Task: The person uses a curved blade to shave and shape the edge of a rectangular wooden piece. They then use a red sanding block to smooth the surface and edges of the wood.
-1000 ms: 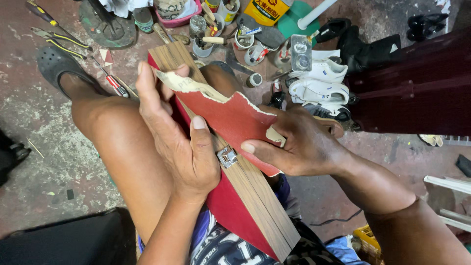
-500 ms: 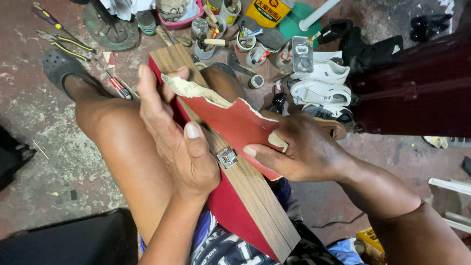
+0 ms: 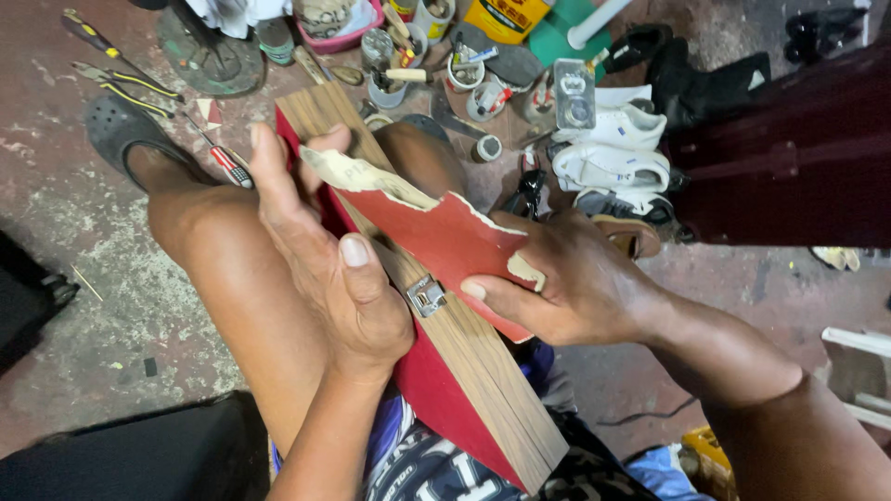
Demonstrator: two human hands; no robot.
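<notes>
Sandpaper [image 3: 445,237], a torn red sheet with a pale curled edge, lies across the wooden box [image 3: 436,325] resting on the person's lap, its long side running from 11 o'clock down to 5 o'clock. A small metal clasp [image 3: 426,295] sits on the box's wood-grain face just below the sheet.

To sand well, I judge the sheet should be kept flat and taut, pressed evenly, with strokes along the grain and away from the clasp.

Left hand [image 3: 334,278] comes in from 6 o'clock, palm against the box's red side, fingers reaching up to pinch the sheet's upper end, thumb laid on the wood. Right hand [image 3: 566,283] enters from 4 o'clock, fingers closed on the sheet's lower corner, thumb pressing it down.

Around 12 o'clock on the floor [image 3: 74,232] lie screwdrivers [image 3: 218,158] and white shoes [image 3: 613,153].
</notes>
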